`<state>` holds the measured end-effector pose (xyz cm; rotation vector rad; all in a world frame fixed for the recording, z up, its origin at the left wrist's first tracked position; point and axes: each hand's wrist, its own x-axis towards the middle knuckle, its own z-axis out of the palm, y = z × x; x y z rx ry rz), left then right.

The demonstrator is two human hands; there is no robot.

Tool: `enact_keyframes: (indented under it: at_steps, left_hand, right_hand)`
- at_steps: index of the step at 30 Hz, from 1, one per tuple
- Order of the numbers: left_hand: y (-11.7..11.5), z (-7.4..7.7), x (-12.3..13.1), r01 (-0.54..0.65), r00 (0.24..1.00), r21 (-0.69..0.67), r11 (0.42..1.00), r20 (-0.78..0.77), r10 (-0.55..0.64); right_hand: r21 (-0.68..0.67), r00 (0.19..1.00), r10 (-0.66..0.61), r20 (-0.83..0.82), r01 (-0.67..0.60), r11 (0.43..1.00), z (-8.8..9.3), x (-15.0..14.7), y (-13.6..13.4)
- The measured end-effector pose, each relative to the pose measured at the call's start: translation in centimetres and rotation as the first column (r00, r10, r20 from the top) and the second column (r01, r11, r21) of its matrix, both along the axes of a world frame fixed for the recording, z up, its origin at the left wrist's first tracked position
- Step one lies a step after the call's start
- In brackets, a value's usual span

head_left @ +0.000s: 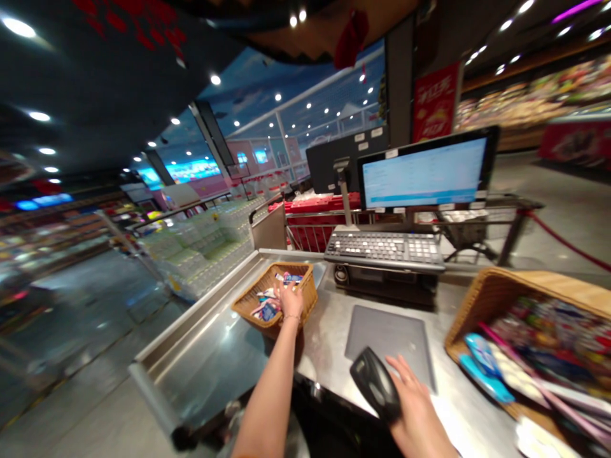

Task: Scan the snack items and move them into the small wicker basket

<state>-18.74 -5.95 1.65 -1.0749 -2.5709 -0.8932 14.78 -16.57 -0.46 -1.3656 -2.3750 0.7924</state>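
My left hand (289,300) reaches into a small wicker basket (310,296) on the metal counter. Its fingers look spread, with their tips at a blue and white packet (292,278); blur hides whether they touch it. More small blue, white and pink packets (267,308) lie in the basket beside the hand. My right hand (415,407) is around the handle of a black barcode scanner (375,385), whose head points up and left above the counter. Some of the right fingers stick out beyond the handle.
A grey mat (391,337) lies before the keyboard (384,248) and lit monitor (424,175). At right, a larger wicker basket (465,308) holds mixed packaged goods. A raised metal rim (195,312) edges the counter at left. Shopping carts (310,232) stand behind.
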Motion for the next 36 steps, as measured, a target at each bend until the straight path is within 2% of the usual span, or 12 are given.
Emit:
enact_keyframes:
  at_steps: [16,36]
  left_hand:
    - [1.0,-0.5,3.9,0.086,0.995,-0.032,0.996,0.051,-0.085]
    - [2.3,-1.3,7.0,0.162,0.985,-0.076,0.984,0.067,-0.157]
  right_hand:
    - [0.027,0.998,-0.049,0.042,0.048,0.998,0.1,0.8,-0.4]
    - [0.004,0.995,-0.095,-0.033,0.095,0.995,0.3,1.7,-0.7]
